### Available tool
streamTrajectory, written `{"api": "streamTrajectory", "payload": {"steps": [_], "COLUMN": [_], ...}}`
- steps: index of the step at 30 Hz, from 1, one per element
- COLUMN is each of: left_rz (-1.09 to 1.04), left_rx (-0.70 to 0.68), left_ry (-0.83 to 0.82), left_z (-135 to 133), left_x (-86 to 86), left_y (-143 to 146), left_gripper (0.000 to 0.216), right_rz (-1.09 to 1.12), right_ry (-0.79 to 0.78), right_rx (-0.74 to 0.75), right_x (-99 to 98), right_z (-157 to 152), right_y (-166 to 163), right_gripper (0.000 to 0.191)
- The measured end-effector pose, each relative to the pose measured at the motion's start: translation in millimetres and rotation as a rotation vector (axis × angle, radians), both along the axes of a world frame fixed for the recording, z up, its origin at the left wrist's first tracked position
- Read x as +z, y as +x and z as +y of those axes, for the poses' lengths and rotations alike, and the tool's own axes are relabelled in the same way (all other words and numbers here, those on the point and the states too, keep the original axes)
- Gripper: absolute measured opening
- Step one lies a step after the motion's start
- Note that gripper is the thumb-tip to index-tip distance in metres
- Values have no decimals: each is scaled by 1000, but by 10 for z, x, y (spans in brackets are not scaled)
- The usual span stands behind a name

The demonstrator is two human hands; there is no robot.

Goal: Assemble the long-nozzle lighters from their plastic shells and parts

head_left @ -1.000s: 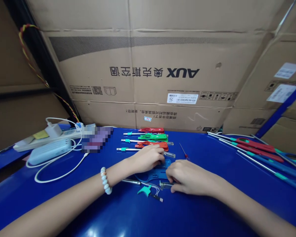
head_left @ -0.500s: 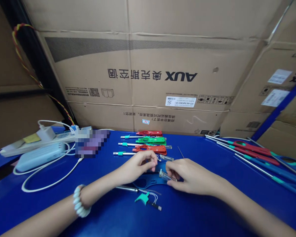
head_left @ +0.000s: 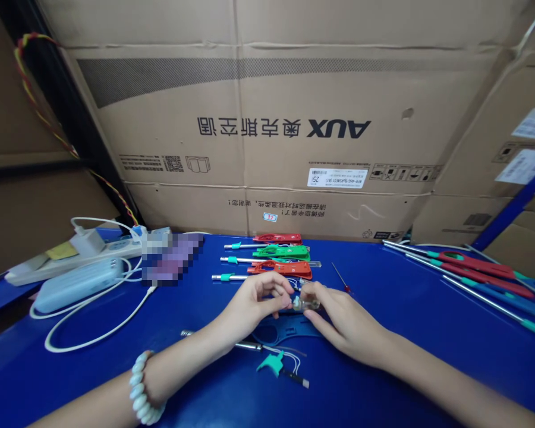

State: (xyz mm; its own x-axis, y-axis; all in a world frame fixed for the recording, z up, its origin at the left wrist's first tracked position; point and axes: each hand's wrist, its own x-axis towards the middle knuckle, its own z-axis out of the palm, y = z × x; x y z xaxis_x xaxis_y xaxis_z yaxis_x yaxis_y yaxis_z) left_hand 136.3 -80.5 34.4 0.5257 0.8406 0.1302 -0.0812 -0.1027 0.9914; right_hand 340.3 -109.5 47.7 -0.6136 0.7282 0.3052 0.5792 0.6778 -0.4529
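My left hand [head_left: 256, 303] and my right hand [head_left: 334, 315] meet above the blue table [head_left: 405, 333], fingers pinched together on a small clear plastic piece [head_left: 304, 304] held between them. Just below the hands lies a blue plastic handle part [head_left: 289, 330] with a metal rod [head_left: 214, 340] running to the left. A teal connector with thin wires [head_left: 280, 364] lies nearer to me. Behind the hands sit a red tool [head_left: 279, 270], a green tool [head_left: 280, 252] and another red tool [head_left: 276, 238], each with a metal shaft pointing left.
Large cardboard boxes [head_left: 271, 131] wall off the back of the table. A white power strip, charger and cable [head_left: 78, 261] lie at the left. Several long red and blue rod tools [head_left: 472, 273] lie at the right. A thin red-tipped pin [head_left: 341, 279] rests near the right hand.
Both hands lifted off the table and came together, bringing the small clear piece up between the fingertips. The blue handle part now lies uncovered beneath them.
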Motion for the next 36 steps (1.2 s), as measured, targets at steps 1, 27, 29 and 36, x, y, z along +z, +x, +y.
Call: {"api": "streamTrajectory", "payload": {"steps": [1, 27, 29, 36], "left_rz": [-18, 164, 151, 152], "left_rx": [3, -159, -152, -89], "left_ry": [-15, 105, 92, 164], "left_z": [-10, -278, -291, -263], "left_x": [-15, 27, 34, 40], "left_y": [9, 75, 86, 65], "left_gripper": [28, 40, 41, 39], "right_rz": [30, 404, 403, 354], "right_ry": [-11, -49, 2, 57], "right_rx": [-6, 3, 25, -20], "right_x": [-15, -145, -157, -84], "right_z": [-11, -116, -124, -140], "right_y": [-15, -117, -112, -89], "right_gripper": [13, 23, 22, 9]}}
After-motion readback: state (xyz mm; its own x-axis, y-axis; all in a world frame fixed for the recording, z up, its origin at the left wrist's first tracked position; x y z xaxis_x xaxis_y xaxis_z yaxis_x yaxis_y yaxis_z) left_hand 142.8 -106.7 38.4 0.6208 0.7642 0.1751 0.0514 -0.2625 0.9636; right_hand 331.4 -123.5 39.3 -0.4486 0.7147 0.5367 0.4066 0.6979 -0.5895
